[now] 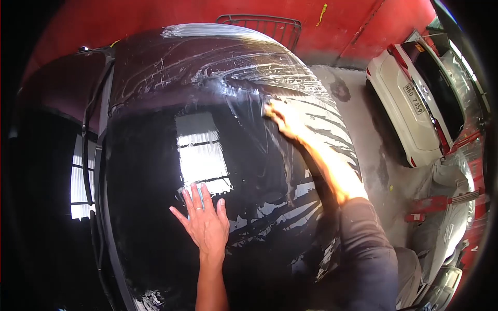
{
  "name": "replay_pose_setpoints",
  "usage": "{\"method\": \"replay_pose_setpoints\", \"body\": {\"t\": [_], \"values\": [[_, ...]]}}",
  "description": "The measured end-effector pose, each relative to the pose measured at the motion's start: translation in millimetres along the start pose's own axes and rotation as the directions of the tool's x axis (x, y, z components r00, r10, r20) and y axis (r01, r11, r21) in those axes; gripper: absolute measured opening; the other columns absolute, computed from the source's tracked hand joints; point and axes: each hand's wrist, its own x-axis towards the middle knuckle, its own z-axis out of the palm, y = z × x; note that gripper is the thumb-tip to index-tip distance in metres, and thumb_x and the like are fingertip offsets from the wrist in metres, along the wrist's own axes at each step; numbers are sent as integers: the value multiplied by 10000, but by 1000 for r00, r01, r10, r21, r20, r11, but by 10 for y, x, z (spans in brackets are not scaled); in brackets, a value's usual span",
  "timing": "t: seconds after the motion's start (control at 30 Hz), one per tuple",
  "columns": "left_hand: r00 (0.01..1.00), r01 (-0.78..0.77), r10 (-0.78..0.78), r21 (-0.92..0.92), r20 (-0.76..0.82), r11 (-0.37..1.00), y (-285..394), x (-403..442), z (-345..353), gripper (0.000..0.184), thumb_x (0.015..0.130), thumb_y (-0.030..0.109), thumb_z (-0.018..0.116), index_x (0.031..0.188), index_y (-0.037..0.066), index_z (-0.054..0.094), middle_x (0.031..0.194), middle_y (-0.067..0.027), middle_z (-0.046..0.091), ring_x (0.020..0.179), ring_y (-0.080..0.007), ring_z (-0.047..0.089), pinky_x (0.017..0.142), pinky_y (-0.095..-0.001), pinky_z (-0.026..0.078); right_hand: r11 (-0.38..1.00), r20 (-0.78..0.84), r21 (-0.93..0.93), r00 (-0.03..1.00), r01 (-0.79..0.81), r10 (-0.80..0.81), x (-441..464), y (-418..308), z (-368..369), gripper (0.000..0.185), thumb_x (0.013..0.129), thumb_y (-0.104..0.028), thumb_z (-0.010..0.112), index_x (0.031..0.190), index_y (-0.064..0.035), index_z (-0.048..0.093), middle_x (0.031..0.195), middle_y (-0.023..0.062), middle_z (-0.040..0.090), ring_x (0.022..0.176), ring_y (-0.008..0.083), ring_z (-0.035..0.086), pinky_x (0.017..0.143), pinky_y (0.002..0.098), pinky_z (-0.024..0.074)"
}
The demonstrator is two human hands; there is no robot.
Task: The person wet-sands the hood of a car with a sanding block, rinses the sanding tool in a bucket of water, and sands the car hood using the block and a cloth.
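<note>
A glossy dark car hood [150, 171] fills the middle of the view, with white streaks and smears [223, 85] over its far and right parts. My left hand [208, 223] lies flat on the near part of the hood, fingers spread, a ring on one of them. A pale blue patch shows between its fingers; whether it is a thing or a reflection I cannot tell. Farther forward and right, my right hand [282, 119] presses on the streaked surface with curled fingers. Something small and pale at its fingertips is too washed out by glare to name.
To the left are the windshield [46, 155] and wiper [87, 140]. A white car [410, 103] stands at the right on the concrete floor [337, 85]. Behind the hood, a metal rack [262, 22] leans by a red wall [197, 11]. Plastic-covered items and a red metal part [428, 205] sit at the lower right.
</note>
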Motion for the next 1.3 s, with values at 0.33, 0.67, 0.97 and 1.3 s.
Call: {"method": "replay_pose_setpoints", "body": {"t": [0.33,0.67,0.97,1.3], "values": [[1000,0,-1,65,20,998,46,62,-18,569,1001,327,541,1472,14,484,1557,-189,432,1486,-382,330,1207,-644,74,912,14,408,999,-36,33,-1201,-142,-413,282,926,-80,660,1207,-99,676,1317,157,635,1233,394,591,1052,521,435],[999,-29,26,89,35,996,36,-9,37,536,1013,276,533,1492,44,469,1558,-181,435,1484,-373,340,1206,-646,79,979,-39,-1,979,201,-201,-973,-6,-531,301,843,-11,663,1136,-81,682,1241,125,672,1209,317,614,1053,459,434],[999,11,-16,103,51,995,141,-8,-13,765,911,519,666,1503,80,464,1599,-172,366,1516,-368,270,1197,-658,91,987,-28,141,997,80,-77,204,545,-207,93,850,-41,627,935,-73,604,861,117,665,840,324,646,725,440,470],[990,-21,3,127,141,992,188,18,-120,853,775,641,744,1480,208,535,1627,-205,297,1526,-429,199,1184,-686,56,998,13,62,1000,7,-8,-1515,43,-817,341,846,36,691,1165,-83,675,1226,134,666,1267,299,566,1090,478,357]]}}
